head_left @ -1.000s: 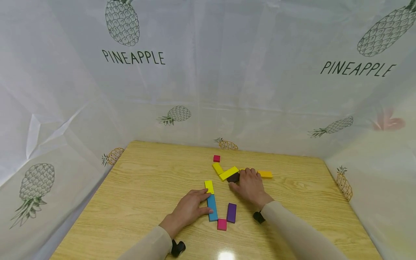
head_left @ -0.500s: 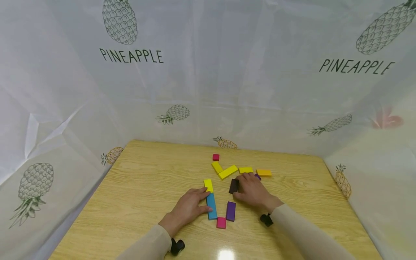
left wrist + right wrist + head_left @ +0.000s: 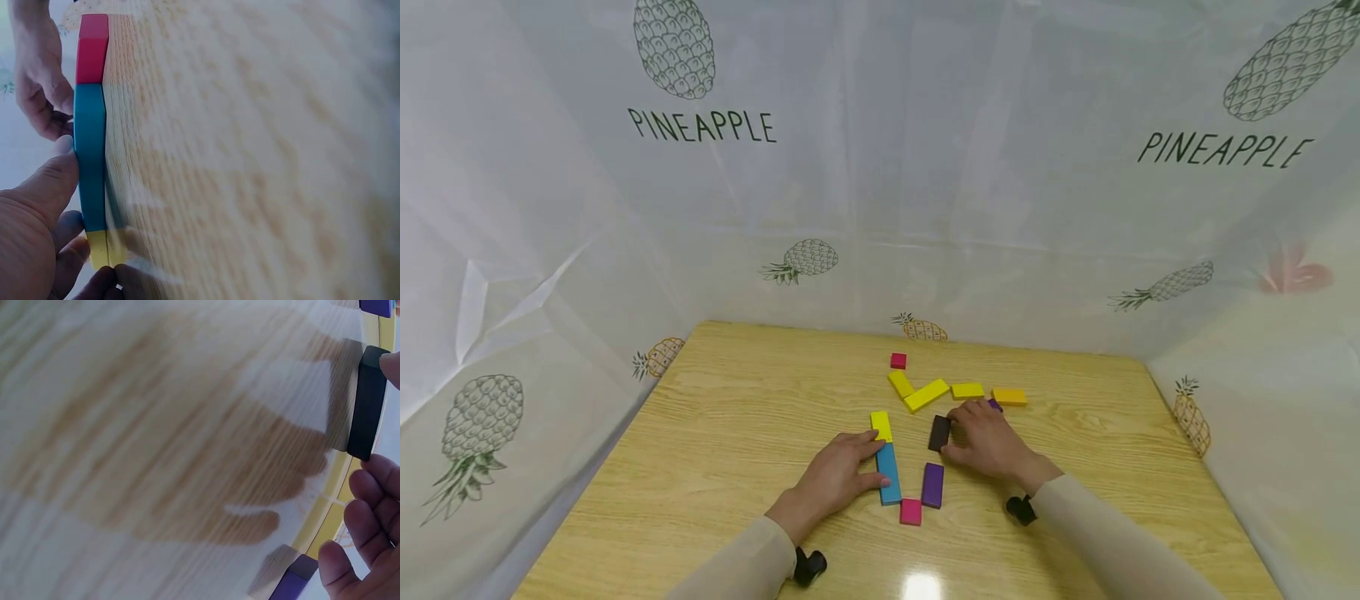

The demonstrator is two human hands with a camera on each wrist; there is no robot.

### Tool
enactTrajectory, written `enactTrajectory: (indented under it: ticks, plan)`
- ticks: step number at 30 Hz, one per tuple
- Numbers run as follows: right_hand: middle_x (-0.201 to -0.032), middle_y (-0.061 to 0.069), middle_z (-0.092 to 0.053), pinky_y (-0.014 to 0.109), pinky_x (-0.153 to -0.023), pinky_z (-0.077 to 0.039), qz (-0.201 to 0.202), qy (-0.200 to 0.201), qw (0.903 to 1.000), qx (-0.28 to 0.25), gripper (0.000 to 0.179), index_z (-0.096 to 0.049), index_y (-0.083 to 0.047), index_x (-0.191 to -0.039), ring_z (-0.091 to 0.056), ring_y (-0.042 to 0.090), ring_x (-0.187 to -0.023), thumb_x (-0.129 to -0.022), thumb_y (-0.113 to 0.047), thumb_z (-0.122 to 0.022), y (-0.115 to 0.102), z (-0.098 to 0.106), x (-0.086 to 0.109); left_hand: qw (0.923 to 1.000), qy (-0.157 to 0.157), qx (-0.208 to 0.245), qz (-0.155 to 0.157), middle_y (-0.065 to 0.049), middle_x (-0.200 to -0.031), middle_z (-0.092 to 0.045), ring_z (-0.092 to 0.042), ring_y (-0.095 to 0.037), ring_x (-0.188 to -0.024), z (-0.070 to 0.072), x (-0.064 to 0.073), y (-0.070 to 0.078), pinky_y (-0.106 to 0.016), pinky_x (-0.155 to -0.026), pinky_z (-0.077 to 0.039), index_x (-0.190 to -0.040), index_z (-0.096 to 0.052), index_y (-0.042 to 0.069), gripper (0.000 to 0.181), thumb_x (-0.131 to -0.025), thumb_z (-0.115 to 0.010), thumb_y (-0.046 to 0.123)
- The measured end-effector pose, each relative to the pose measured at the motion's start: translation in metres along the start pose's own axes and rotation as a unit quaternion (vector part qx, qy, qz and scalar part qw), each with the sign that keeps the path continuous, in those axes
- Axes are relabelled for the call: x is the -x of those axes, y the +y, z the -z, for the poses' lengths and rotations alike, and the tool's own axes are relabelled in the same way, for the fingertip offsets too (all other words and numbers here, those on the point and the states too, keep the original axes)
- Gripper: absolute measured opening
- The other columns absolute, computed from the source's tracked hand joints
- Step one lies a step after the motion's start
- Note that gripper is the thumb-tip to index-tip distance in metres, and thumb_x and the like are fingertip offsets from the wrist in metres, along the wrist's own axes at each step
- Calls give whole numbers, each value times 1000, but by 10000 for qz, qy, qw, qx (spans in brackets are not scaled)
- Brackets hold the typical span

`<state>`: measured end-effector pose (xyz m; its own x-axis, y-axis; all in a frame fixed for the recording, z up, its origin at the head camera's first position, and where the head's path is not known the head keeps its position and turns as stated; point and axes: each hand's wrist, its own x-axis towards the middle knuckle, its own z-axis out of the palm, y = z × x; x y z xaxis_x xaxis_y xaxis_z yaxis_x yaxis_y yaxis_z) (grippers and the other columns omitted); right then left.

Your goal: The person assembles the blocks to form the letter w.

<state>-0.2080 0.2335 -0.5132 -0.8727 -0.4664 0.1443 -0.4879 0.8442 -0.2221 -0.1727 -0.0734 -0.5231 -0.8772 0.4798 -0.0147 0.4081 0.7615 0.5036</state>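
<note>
My left hand (image 3: 842, 471) rests along the row of blocks: its thumb touches the blue block (image 3: 888, 475), its fingertips lie at the yellow block (image 3: 881, 426) beyond it. In the left wrist view the blue block (image 3: 90, 156) joins a pinkish-red block (image 3: 92, 49) at one end and a yellow one at the other. My right hand (image 3: 988, 439) pinches a black block (image 3: 939, 433) between thumb and index finger at its ends; the right wrist view shows this black block (image 3: 367, 403) above the table with a shadow beside it. A purple block (image 3: 932, 485) and a pink block (image 3: 911, 512) lie nearer me.
Toward the back are a red block (image 3: 898, 361), several yellow blocks (image 3: 927, 395) and an orange block (image 3: 1009, 397). A purple block (image 3: 995, 406) shows partly behind my right hand. A pineapple-print sheet (image 3: 880, 208) hangs around the wooden table (image 3: 730, 400).
My right hand has brought the black block toward me, away from the yellow blocks, and turned it lengthwise. A purple block behind that hand has come into view. My left hand stays put.
</note>
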Motion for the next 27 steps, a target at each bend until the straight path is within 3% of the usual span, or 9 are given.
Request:
enactTrajectory:
  ticks: [14,27]
  plan:
    - [-116,6,-67,48,-95,-54,177,26,9998,52,50,-70,-6,-121,-58,25,-105,-90,-43,-80,1,0,3,10000,-1,-8,30,-6,-160,-53,-49,-32,-147,0,0,1,-52,-119,-44,-151,-61,17,64,-97,-73,50]
    - [-122,7,-69,49,-98,-54,285,-57,9994,-176,54,-70,-5,-125,-59,26,-109,-89,-44,-80,-2,2,6,10000,-4,30,27,-6,-160,-53,-49,-32,-147,0,-1,1,-53,-118,-45,-152,-60,17,64,-98,-73,49]
